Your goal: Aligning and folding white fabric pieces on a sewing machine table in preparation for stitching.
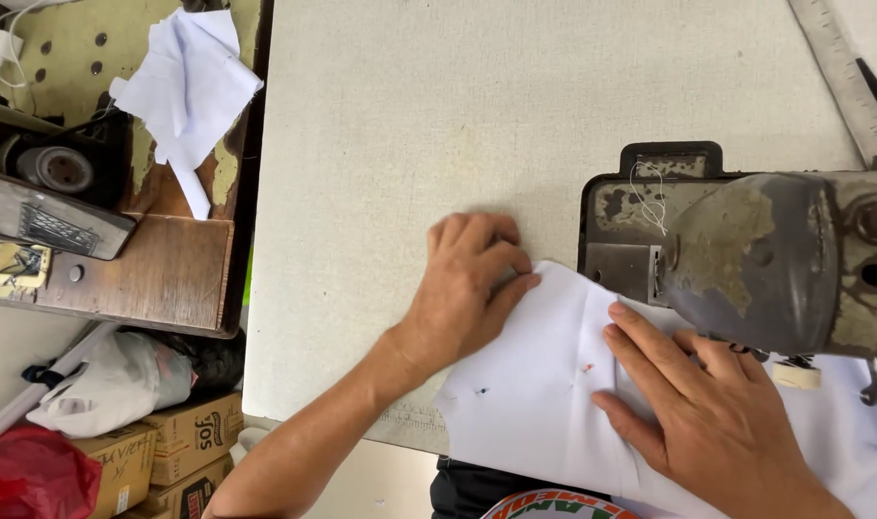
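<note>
A white piece of fabric (pixel 535 394) lies on the pale sewing table (pixel 390 144), its upper corner reaching the base of a worn grey sewing machine (pixel 765 259). My left hand (pixel 467 288) rests on the table at the cloth's left edge, its fingers curled and pressing on the fold. My right hand (pixel 707 413) lies flat on the fabric with fingers spread, its fingertips close to the machine's needle area. A loose white thread (pixel 652 197) trails over the machine's bed.
A metal ruler (pixel 847 77) lies at the table's top right. To the left stands a wooden bench (pixel 160 269) with white cloth scraps (pixel 189 86) and old machine parts (pixel 54 202). Cardboard boxes (pixel 184 437), a white bag (pixel 112 384) and a red bag (pixel 30 476) sit on the floor.
</note>
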